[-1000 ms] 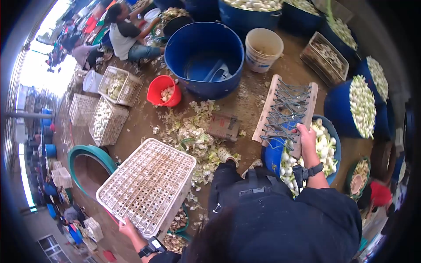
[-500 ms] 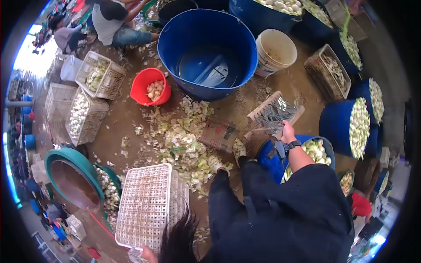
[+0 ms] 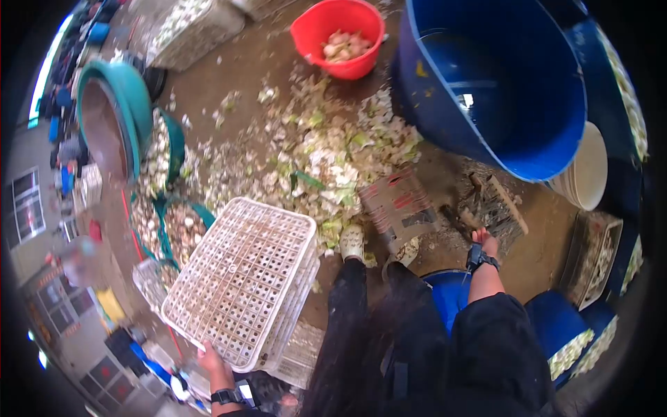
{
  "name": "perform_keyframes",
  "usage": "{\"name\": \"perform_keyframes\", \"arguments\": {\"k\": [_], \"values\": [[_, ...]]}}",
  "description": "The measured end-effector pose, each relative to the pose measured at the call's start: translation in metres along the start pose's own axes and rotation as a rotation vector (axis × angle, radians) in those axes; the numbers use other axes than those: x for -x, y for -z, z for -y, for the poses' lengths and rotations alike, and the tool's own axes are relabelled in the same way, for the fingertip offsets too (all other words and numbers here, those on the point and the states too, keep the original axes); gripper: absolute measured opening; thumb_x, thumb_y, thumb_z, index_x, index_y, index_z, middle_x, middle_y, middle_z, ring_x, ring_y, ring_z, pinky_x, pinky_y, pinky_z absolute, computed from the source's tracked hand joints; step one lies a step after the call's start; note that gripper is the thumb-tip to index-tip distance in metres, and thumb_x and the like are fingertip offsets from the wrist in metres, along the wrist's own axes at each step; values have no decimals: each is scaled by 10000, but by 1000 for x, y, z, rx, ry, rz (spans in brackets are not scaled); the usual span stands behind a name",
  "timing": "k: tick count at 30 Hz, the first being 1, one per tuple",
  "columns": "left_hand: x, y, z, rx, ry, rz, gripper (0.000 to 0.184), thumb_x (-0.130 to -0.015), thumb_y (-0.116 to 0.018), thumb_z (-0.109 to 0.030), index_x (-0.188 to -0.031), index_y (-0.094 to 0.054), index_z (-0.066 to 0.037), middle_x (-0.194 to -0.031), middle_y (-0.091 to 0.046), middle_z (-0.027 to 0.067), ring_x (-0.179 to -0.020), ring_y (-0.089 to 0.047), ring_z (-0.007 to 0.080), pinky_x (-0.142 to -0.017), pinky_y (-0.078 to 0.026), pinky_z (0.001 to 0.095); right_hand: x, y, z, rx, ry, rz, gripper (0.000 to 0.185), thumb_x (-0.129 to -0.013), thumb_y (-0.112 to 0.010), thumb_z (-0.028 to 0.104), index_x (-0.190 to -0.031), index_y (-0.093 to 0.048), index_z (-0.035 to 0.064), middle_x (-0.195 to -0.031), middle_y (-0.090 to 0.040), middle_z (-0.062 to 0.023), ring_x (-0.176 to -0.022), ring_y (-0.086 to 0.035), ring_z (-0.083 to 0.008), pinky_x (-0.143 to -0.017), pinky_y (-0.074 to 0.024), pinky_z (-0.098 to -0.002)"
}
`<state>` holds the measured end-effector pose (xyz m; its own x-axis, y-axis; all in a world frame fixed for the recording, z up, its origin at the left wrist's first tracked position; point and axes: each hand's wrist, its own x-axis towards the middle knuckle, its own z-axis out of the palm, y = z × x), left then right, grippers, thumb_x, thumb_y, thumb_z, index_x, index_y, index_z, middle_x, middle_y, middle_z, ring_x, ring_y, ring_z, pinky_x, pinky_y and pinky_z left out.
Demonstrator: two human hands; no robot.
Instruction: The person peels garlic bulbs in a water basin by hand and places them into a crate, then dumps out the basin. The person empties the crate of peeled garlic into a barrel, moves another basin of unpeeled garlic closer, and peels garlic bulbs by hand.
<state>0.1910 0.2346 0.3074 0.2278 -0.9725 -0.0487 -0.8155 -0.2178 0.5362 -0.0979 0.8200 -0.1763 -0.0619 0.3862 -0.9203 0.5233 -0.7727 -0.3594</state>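
My left hand (image 3: pixel 210 358) grips the near edge of a whitish plastic crate (image 3: pixel 240 281), the top one of a stack; its perforated face is turned up. My right hand (image 3: pixel 486 243) is at the near side of a small wood-framed stool (image 3: pixel 511 201) with grey strips across it, and its fingers appear closed on it. Motion blurs this stool, so its exact contact with the floor cannot be told. Just left of it lies a flattened piece of printed cardboard (image 3: pixel 399 207). A blue tub (image 3: pixel 445 295) stands below my right forearm, partly hidden by my clothing.
Pale vegetable peelings (image 3: pixel 333 156) cover the floor ahead. A red bucket (image 3: pixel 338 21) holds several pale bulbs. A large blue tub (image 3: pixel 500 90) stands ahead right, beside a white bucket (image 3: pixel 587 167). A teal basin (image 3: pixel 132 115) leans at the left, near bulb-filled sacks (image 3: pixel 184 226).
The view has swung left and down. My left hand, earlier at the frame's bottom edge, now shows clearly on the crate. The stool has moved closer to me along with my right hand.
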Motion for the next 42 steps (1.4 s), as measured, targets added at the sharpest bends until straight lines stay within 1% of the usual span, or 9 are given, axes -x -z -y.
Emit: {"name": "perform_keyframes", "arguments": {"k": [9,16,18,24,27,29,35,38,42], "values": [[40,90,62,-98,138,-87,308,-842,-526,-91,-1121,-522,39,-969,-591,57,-837,-550,129,-748,-438,269,117,-123,-82,1587,239,822,214,-836,-477,172,-1031,-524,98,-834,-567,-7,-633,-514,-94,-448,-428,-247],[99,57,83,2,277,-305,375,-817,-547,-65,-1163,-476,60,-1041,-552,98,-897,-517,170,-798,-418,285,269,-158,-157,1847,42,1038,275,-834,-526,224,-1020,-581,29,-838,-620,-49,-732,-584,-137,-576,-489,-295],[107,46,82,-56,352,-462,402,-798,-566,-42,-1175,-470,57,-1086,-536,103,-930,-497,161,-820,-406,283,316,-153,-185,1997,480,1523,354,-827,-551,233,-1110,-532,21,-962,-621,-95,-830,-598,-192,-712,-487,-313],[155,-15,112,-291,-47,-423,434,-739,-635,-91,-1145,-519,6,-1183,-468,189,-1105,-412,342,-897,-355,446,565,-160,-293,1850,222,2155,599,-773,-646,273,-1253,-394,17,-1177,-499,-213,-1105,-488,-280,-919,-391,-343],[161,-34,123,-36,349,-77,428,-715,-653,-149,-1123,-556,-67,-1217,-427,168,-1076,-422,330,-876,-354,470,643,-138,-362,1704,682,2651,736,-754,-638,369,-1302,-309,5,-1271,-409,-217,-1154,-433,-329,-948,-362,-385],[164,-41,115,-453,-287,-152,400,-696,-667,-207,-1086,-591,-169,-1200,-429,148,-1042,-436,312,-854,-353,495,666,-116,-402,1779,1254,2860,853,-724,-612,482,-1322,-253,-10,-1312,-354,-210,-1173,-393,-362,-986,-307,-420],[145,-12,136,-170,-120,-23,435,-698,-678,-282,-1095,-570,-140,-1188,-439,151,-977,-468,338,-811,-374,493,641,-83,-439,2979,899,2463,882,-685,-627,512,-1349,-227,92,-1325,-347,-166,-1183,-383,-347,-971,-317,-426],[88,50,137,-312,113,-350,535,-719,-667,-306,-1138,-510,-12,-1169,-475,192,-1037,-456,373,-853,-375,464,612,-67,-431,2731,1351,2510,896,-661,-654,500,-1355,-222,135,-1302,-368,-162,-1135,-428,-348,-937,-358,-429],[12,77,191,-160,321,-304,657,-697,-659,-439,-1153,-485,1,-1109,-518,225,-1045,-476,359,-896,-368,429,621,-66,-437,2868,1080,2407,886,-653,-661,484,-1354,-242,139,-1289,-389,-147,-1134,-434,-342,-937,-364,-417]]}}
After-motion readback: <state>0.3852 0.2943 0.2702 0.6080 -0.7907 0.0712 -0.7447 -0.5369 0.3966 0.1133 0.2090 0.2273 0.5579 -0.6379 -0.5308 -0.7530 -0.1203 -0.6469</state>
